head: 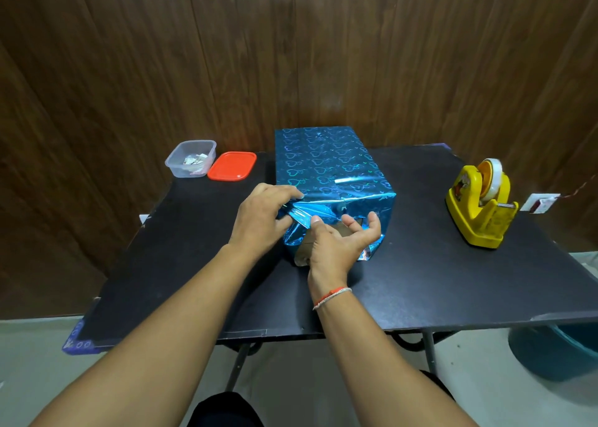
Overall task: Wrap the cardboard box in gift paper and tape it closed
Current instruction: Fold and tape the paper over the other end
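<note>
On table [420, 281] middle: box [326, 164] in shiny blue paper [369, 200]. Left hand [262, 219] pinching near flap. Right hand [339, 242] open, pressing folds, holding nothing. Could spring open or tear; tape holder [479, 203] far off right.

Single head view; faces forward-down over table [420, 281]; close.
</note>
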